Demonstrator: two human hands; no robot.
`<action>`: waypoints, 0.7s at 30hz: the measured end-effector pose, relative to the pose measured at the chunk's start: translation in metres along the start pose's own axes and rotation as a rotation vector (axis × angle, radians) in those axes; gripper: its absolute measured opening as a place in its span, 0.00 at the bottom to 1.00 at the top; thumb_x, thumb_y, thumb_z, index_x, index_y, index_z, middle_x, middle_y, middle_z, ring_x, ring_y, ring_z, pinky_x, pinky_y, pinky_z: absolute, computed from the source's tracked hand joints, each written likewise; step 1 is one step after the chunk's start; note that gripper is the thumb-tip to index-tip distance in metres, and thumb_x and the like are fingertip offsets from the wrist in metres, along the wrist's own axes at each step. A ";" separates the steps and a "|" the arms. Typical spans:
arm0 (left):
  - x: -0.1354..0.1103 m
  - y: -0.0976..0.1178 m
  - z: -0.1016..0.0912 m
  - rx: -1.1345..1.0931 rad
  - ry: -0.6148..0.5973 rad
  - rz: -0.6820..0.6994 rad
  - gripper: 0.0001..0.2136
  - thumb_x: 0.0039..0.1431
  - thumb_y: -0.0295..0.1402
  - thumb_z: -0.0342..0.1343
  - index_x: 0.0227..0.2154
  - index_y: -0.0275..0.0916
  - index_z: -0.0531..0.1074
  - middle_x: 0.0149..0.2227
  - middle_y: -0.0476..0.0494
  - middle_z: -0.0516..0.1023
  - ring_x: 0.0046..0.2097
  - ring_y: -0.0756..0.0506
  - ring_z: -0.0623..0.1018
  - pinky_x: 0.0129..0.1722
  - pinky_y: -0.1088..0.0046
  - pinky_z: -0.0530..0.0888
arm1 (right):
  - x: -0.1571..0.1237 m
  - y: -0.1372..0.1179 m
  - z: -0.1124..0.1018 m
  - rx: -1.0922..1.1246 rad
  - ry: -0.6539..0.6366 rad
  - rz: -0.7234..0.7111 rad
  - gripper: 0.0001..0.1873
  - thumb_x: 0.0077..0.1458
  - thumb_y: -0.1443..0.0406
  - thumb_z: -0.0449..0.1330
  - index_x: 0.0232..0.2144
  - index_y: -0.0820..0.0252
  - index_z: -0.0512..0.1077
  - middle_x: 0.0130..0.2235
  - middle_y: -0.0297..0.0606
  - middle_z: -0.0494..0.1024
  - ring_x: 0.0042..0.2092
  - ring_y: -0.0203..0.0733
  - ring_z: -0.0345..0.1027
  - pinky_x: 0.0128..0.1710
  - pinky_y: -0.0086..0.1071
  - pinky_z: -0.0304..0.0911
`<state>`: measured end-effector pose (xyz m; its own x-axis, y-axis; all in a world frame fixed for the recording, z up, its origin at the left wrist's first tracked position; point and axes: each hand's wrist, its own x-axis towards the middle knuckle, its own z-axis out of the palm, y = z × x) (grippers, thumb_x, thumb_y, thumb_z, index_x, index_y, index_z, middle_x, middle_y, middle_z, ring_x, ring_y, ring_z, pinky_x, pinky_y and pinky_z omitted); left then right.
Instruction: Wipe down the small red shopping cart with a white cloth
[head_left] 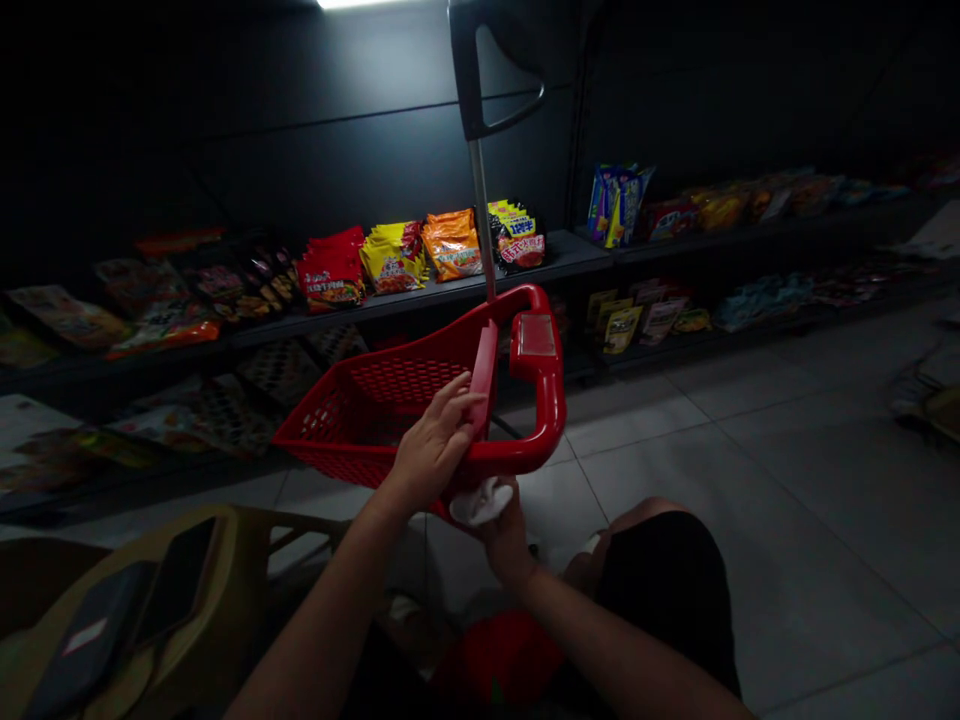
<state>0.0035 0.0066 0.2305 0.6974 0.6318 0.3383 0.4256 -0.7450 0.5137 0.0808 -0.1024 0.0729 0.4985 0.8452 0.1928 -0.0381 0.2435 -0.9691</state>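
Two hands on a red basket (382, 385): left hand (431, 447) curled, right hand (508, 535) pinching white cloth (480, 502)

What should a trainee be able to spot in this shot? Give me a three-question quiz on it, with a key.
1. What does the right hand hold?
2. True or false: the left hand touches the red shopping basket.
3. What colour is the grip at the top of the metal pole: A red, B black, or C white?

Key: 1. a white crumpled wad; 2. true; 3. B.
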 end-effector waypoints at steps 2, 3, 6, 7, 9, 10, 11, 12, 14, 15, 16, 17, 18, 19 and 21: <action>-0.007 0.006 -0.006 0.032 -0.025 0.027 0.18 0.68 0.34 0.41 0.53 0.48 0.72 0.69 0.50 0.60 0.68 0.44 0.62 0.66 0.59 0.62 | 0.004 0.016 -0.018 -0.028 -0.156 -0.024 0.18 0.47 0.59 0.60 0.43 0.47 0.64 0.42 0.37 0.73 0.43 0.50 0.69 0.46 0.45 0.69; -0.011 0.008 -0.009 0.043 -0.036 0.050 0.18 0.68 0.34 0.41 0.50 0.47 0.75 0.67 0.50 0.63 0.67 0.44 0.62 0.66 0.59 0.61 | 0.009 0.020 -0.030 -0.047 -0.225 -0.039 0.18 0.47 0.59 0.60 0.43 0.47 0.65 0.41 0.36 0.74 0.43 0.50 0.70 0.44 0.45 0.69; -0.027 0.010 -0.018 0.037 -0.052 0.143 0.18 0.68 0.33 0.39 0.38 0.44 0.77 0.61 0.49 0.72 0.66 0.44 0.63 0.67 0.58 0.57 | 0.030 0.005 -0.065 -0.092 -0.091 -0.118 0.17 0.51 0.58 0.59 0.46 0.48 0.67 0.41 0.36 0.76 0.40 0.49 0.71 0.40 0.43 0.70; -0.032 0.011 -0.020 0.026 -0.052 0.173 0.18 0.68 0.32 0.39 0.35 0.43 0.76 0.58 0.49 0.75 0.65 0.44 0.65 0.68 0.57 0.56 | 0.037 -0.009 -0.074 -0.090 0.059 -0.170 0.18 0.54 0.58 0.58 0.48 0.50 0.66 0.43 0.36 0.76 0.40 0.47 0.71 0.40 0.42 0.70; -0.042 0.013 -0.024 -0.002 -0.028 0.212 0.16 0.66 0.31 0.41 0.32 0.42 0.74 0.53 0.49 0.80 0.62 0.44 0.69 0.67 0.57 0.56 | 0.053 -0.046 -0.088 -0.094 0.310 -0.353 0.19 0.56 0.59 0.58 0.50 0.52 0.66 0.46 0.39 0.74 0.44 0.46 0.70 0.44 0.43 0.69; -0.047 0.014 -0.025 -0.019 -0.008 0.229 0.15 0.65 0.31 0.41 0.31 0.42 0.73 0.50 0.49 0.81 0.60 0.44 0.71 0.67 0.57 0.57 | 0.061 -0.065 -0.093 -0.120 0.328 -0.481 0.18 0.56 0.60 0.59 0.49 0.53 0.67 0.48 0.40 0.74 0.47 0.47 0.69 0.47 0.45 0.67; -0.051 0.014 -0.027 -0.037 0.015 0.240 0.14 0.64 0.31 0.42 0.31 0.42 0.73 0.47 0.49 0.82 0.57 0.44 0.73 0.65 0.58 0.58 | 0.070 -0.083 -0.097 -0.166 0.267 -0.624 0.15 0.55 0.60 0.59 0.46 0.54 0.69 0.48 0.40 0.73 0.50 0.49 0.68 0.52 0.48 0.64; -0.055 0.015 -0.028 -0.057 0.036 0.251 0.13 0.64 0.30 0.42 0.31 0.41 0.73 0.44 0.49 0.82 0.55 0.44 0.74 0.63 0.59 0.61 | 0.081 -0.099 -0.101 -0.221 0.160 -0.755 0.12 0.55 0.60 0.58 0.42 0.54 0.70 0.48 0.40 0.74 0.53 0.51 0.67 0.57 0.51 0.60; -0.061 0.015 -0.031 -0.094 0.055 0.279 0.13 0.63 0.30 0.42 0.30 0.41 0.72 0.39 0.48 0.82 0.50 0.45 0.76 0.59 0.62 0.65 | 0.106 -0.123 -0.109 -0.320 -0.066 -0.904 0.10 0.56 0.59 0.55 0.40 0.53 0.71 0.46 0.40 0.75 0.54 0.52 0.67 0.63 0.56 0.53; -0.062 0.014 -0.032 -0.110 0.058 0.293 0.13 0.63 0.30 0.42 0.29 0.41 0.72 0.37 0.48 0.82 0.48 0.45 0.76 0.56 0.63 0.66 | 0.119 -0.132 -0.113 -0.359 -0.136 -0.915 0.11 0.57 0.59 0.54 0.40 0.53 0.71 0.45 0.40 0.76 0.54 0.52 0.68 0.64 0.56 0.52; -0.064 0.013 -0.034 -0.127 0.058 0.306 0.14 0.63 0.30 0.41 0.29 0.40 0.71 0.35 0.48 0.81 0.46 0.45 0.77 0.54 0.64 0.67 | 0.132 -0.138 -0.116 -0.397 -0.160 -0.894 0.11 0.57 0.60 0.54 0.41 0.53 0.71 0.45 0.40 0.76 0.53 0.51 0.69 0.64 0.55 0.53; -0.065 0.012 -0.035 -0.143 0.057 0.319 0.14 0.63 0.30 0.41 0.28 0.40 0.71 0.34 0.48 0.80 0.45 0.46 0.77 0.53 0.65 0.68 | 0.143 -0.144 -0.119 -0.437 -0.151 -0.855 0.12 0.56 0.61 0.54 0.42 0.54 0.71 0.45 0.40 0.76 0.52 0.51 0.69 0.63 0.54 0.55; -0.066 0.010 -0.037 -0.159 0.052 0.332 0.14 0.63 0.30 0.41 0.28 0.40 0.71 0.32 0.47 0.80 0.44 0.46 0.77 0.51 0.65 0.68 | 0.150 -0.149 -0.121 -0.487 -0.130 -0.814 0.13 0.56 0.63 0.54 0.43 0.54 0.71 0.45 0.40 0.77 0.51 0.50 0.70 0.62 0.53 0.58; -0.067 0.008 -0.038 -0.177 0.044 0.336 0.15 0.64 0.30 0.40 0.27 0.40 0.71 0.31 0.47 0.79 0.43 0.46 0.76 0.51 0.65 0.68 | 0.153 -0.155 -0.121 -0.544 -0.117 -0.791 0.14 0.54 0.65 0.54 0.44 0.54 0.71 0.46 0.40 0.77 0.50 0.49 0.70 0.61 0.52 0.58; -0.069 0.002 -0.041 -0.214 0.017 0.324 0.16 0.65 0.31 0.39 0.26 0.40 0.70 0.30 0.47 0.79 0.42 0.45 0.76 0.49 0.65 0.69 | 0.148 -0.169 -0.117 -0.652 -0.187 -0.796 0.18 0.51 0.69 0.54 0.45 0.53 0.71 0.47 0.39 0.77 0.51 0.49 0.70 0.63 0.52 0.55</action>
<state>-0.0675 -0.0302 0.2407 0.7654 0.3756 0.5226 0.0531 -0.8461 0.5304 0.2623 -0.0740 0.2472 0.0304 0.6268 0.7786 0.7448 0.5053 -0.4358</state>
